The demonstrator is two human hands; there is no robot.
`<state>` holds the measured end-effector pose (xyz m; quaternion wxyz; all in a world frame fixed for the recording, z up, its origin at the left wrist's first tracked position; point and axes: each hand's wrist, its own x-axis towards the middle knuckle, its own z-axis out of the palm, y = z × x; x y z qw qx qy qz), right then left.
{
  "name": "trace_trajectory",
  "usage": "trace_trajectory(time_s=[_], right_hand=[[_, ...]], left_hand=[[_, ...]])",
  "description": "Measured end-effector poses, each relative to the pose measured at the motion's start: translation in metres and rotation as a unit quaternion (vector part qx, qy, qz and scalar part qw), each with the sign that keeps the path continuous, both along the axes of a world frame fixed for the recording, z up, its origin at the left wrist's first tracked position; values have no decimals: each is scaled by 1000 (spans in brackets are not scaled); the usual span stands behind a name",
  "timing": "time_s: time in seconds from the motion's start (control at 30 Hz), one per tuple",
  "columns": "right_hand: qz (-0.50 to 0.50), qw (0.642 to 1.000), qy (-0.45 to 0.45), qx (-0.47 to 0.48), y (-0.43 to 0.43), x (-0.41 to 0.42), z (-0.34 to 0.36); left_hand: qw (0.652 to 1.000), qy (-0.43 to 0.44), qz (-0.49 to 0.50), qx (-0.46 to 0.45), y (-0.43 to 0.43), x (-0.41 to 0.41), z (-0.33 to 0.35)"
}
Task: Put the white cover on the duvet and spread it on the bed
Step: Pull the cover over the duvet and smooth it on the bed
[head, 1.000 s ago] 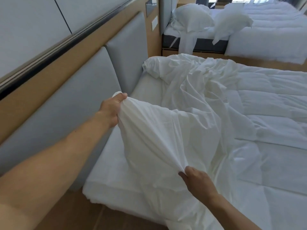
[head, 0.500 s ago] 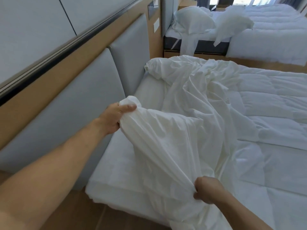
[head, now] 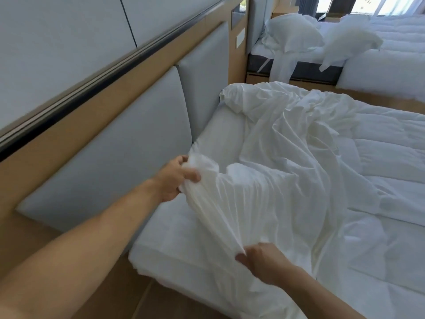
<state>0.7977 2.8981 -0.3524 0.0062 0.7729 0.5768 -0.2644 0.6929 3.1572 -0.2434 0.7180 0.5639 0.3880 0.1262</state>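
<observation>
Scene: bed (head: 170, 245) against padded headboard (head: 115, 162), mattress exposed at the near corner. Quilted duvet (head: 386, 162) lies flat across the bed's right side. Crumpled white cover (head: 271, 203) sits partly over it, near end lifted off the mattress. On the left hand (head: 171, 181), fingers clench a bunched corner; right hand (head: 264, 262) pinches the lower edge.
</observation>
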Motion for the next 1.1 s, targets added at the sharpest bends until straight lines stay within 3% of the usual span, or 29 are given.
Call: trace_trajectory(time_s=[0.07,0.13,0.2,0.23,0.27,0.4,0.47,0.57,0.63,0.77,0.87,1.0,1.1], right_hand=[[36,996,17,-83,-2,-3,-2],[45,994,29,-94,4,2,7],[-101,989,90,68,17,16,23],[-184,960,120,173,24,25,28],[-205,941,114,244,33,31,33],[-13,987,-29,160,69,30,28],[-17,987,-46,153,73,21,20],[-62,975,7,213,70,10,13],[-57,966,2,252,69,7,9],[-39,965,-5,260,74,-5,5],[-37,962,-16,269,73,-13,-1],[-80,967,39,238,70,-14,1],[-191,953,34,232,59,6,2]], left_hand=[[998,11,-52,-14,-8,-11,-18],[994,16,-110,-24,-9,-21,-30],[988,10,-150,-40,-9,-30,-32],[984,13,-175,-44,-12,-33,-31],[977,20,-209,-48,-18,-36,-28],[935,26,-351,-53,-42,-40,-26],[925,35,-375,-48,-45,-43,-26],[961,46,-252,-102,-36,-52,-24],[973,101,-180,-104,-29,-53,-26],[890,252,-373,-70,-50,-37,-30],[864,308,-398,-11,-63,-25,-39],[873,349,-326,102,-55,-31,-57],[894,330,-244,180,-43,-39,-64]])
